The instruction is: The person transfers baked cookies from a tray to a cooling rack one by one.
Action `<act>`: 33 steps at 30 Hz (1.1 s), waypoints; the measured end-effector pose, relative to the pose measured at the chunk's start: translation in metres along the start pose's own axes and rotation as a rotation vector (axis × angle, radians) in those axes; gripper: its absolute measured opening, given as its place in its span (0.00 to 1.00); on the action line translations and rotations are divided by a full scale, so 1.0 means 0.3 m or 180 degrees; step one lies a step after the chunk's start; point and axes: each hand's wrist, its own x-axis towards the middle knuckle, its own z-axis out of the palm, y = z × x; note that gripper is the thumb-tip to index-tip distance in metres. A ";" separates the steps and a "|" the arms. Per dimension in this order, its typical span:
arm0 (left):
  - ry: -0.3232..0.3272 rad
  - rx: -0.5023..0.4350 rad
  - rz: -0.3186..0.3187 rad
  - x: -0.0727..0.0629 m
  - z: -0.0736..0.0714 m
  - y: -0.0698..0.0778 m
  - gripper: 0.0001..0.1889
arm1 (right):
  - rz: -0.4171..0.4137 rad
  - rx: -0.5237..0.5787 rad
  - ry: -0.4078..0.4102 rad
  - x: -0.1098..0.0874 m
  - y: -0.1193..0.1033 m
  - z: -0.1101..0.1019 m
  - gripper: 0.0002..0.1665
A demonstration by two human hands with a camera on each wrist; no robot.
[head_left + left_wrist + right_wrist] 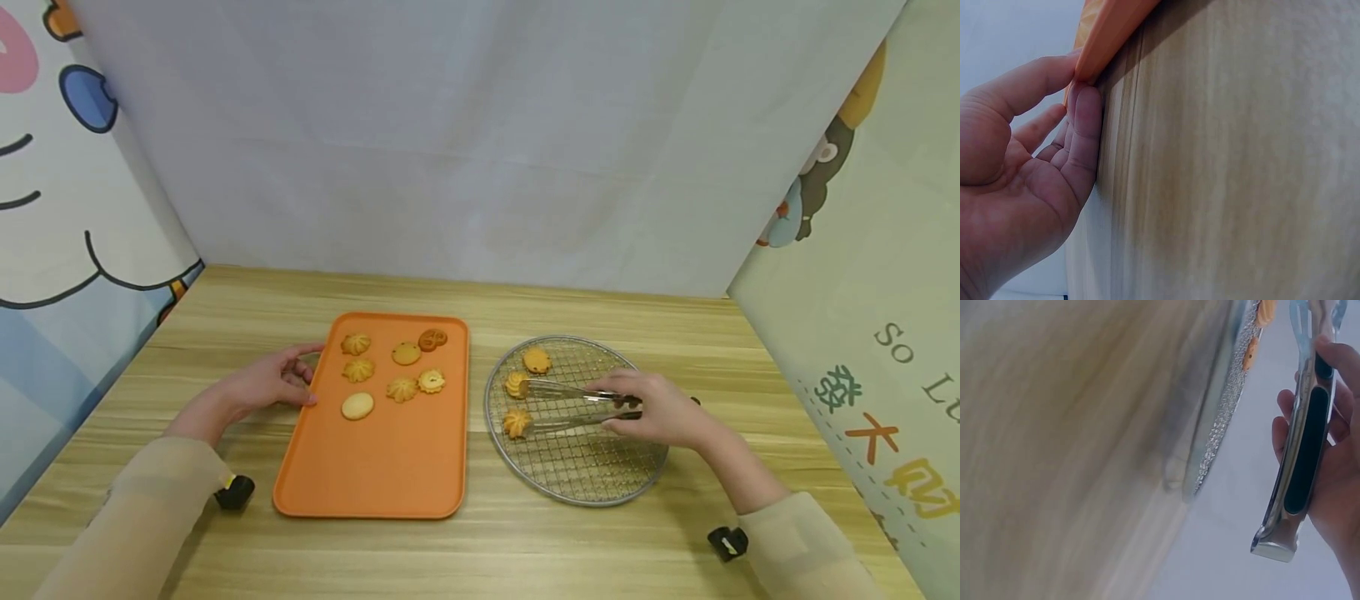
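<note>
My left hand (pixel 273 381) grips the left rim of an orange tray (pixel 375 467), thumb on the edge and fingertips against it, as the left wrist view also shows. In my right hand (pixel 652 406) is a pair of metal food tongs (pixel 1307 450) with dark grip pads, held over a round wire rack (pixel 592 475). The tongs' arms stand spread apart. One tip is right at a swirled cookie (pixel 516 384); the other reaches a star-shaped cookie (pixel 515 422) just below it. A round cookie (pixel 536 360) lies farther back on the rack.
Several cookies lie on the tray's far half, including a pretzel-shaped one (pixel 432 339), a plain oval one (pixel 357 406) and a ring-centred one (pixel 431 381). Tray and rack stand side by side on the wooden table (pixel 345 558). A pale cloth (pixel 465 167) hangs behind, with printed panels at both sides.
</note>
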 end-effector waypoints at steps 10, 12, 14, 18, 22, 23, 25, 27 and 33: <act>0.0019 0.0003 -0.0066 0.002 0.001 0.006 0.49 | 0.0113 -0.0100 0.0058 0.013 -0.026 -0.016 0.28; 0.0020 -0.0014 -0.0080 0.003 0.002 0.007 0.49 | 0.0116 -0.0148 0.0097 0.017 -0.030 -0.020 0.28; 0.0029 -0.0015 -0.0097 0.002 0.001 0.007 0.49 | 0.0125 -0.0210 0.0127 0.021 -0.035 -0.025 0.27; 0.0029 0.0000 -0.0067 0.001 0.002 0.006 0.49 | 0.0114 -0.0204 0.0166 0.035 -0.047 -0.038 0.27; 0.0015 0.0006 -0.0043 0.001 0.004 0.006 0.49 | 0.0091 -0.0181 0.0232 0.050 -0.062 -0.054 0.27; 0.0019 0.0003 -0.0058 0.001 0.004 0.006 0.49 | 0.0086 -0.0169 0.0251 0.052 -0.065 -0.057 0.26; 0.0021 0.0004 -0.0060 0.000 0.004 0.008 0.49 | 0.0083 -0.0130 0.0294 0.059 -0.072 -0.065 0.26; 0.0019 -0.0009 -0.0061 -0.001 0.004 0.009 0.49 | 0.0067 -0.0069 0.0337 0.066 -0.078 -0.072 0.26; 0.0001 -0.0042 -0.0062 -0.002 0.003 0.009 0.49 | -0.0023 -0.0055 0.0483 0.087 -0.091 -0.090 0.26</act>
